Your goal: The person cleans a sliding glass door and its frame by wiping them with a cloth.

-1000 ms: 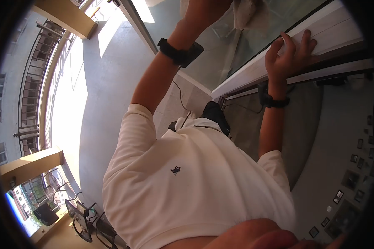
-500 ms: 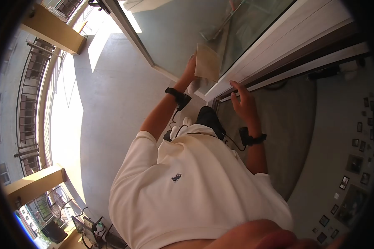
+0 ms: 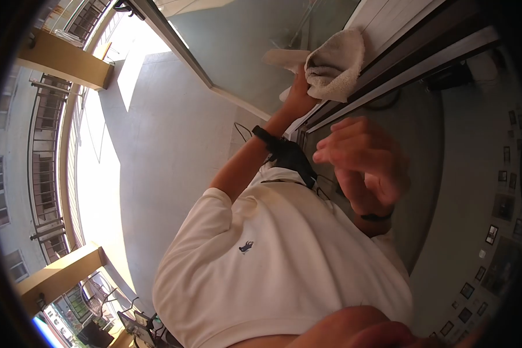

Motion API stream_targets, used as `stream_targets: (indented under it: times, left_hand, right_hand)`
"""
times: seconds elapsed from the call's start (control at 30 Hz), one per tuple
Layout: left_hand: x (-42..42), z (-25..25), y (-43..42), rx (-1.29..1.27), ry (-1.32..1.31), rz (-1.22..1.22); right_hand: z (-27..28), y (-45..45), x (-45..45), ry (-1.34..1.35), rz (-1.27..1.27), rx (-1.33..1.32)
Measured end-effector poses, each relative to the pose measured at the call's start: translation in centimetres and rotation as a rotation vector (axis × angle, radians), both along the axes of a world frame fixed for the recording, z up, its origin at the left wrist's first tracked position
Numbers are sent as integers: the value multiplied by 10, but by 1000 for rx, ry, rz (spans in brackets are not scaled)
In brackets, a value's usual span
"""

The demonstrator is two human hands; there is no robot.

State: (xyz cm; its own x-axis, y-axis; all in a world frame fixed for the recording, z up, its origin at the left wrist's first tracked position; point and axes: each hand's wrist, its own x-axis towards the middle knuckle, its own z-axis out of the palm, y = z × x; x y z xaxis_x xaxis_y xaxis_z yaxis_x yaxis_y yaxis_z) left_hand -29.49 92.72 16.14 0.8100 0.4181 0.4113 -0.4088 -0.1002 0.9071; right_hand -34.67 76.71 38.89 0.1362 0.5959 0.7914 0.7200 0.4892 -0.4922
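The left hand (image 3: 301,100) grips 1 pale cloth (image 3: 345,75) before the white frame (image 3: 388,24), perhaps bunched for firmer hold (its fingertips are hidden); the right hand (image 3: 365,162), seemingly empty, hangs apart, fingers loosely half-curled

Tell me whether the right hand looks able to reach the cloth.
Probably yes: the right hand is up near the cloth with nothing visibly between them, though the left hand holds it.
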Motion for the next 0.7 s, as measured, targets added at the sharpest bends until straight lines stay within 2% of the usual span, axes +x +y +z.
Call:
stream_targets:
  times: [0.07,0.13,0.17,0.2,0.27,0.37,0.43,0.47,0.53,0.6,0.7]
  left_hand:
    - [0,-51,4,-68,159,-42]
    - [-10,-47,2,-82,264,-85]
    - [-9,-38,3,182,119,51]
    - [-14,-16,2,438,-28,190]
    - [-6,33,12,539,-172,189]
    - [-7,129,9,577,-126,206]
    - [-4,178,-3,591,-378,138]
    - [0,176,-9,595,-383,149]
    - [11,170,-15,789,-331,293]
    - [11,166,-9,660,-47,-24]
    - [12,128,-7,731,3,5]
  right_hand:
    - [27,-1,-14,-84,163,77]
    - [41,-2,-24,-102,285,75]
    - [44,-2,-29,-100,310,72]
    - [45,-1,-31,-93,336,62]
    - [47,0,-29,-78,384,30]
    - [54,-8,-22,-73,432,-11]
    - [57,-13,-17,-65,463,-33]
    - [57,-15,-15,-63,469,-33]
    - [59,-15,-8,-47,481,-28]
    - [57,-10,-2,-12,475,3]
    - [44,-6,7,122,421,125]
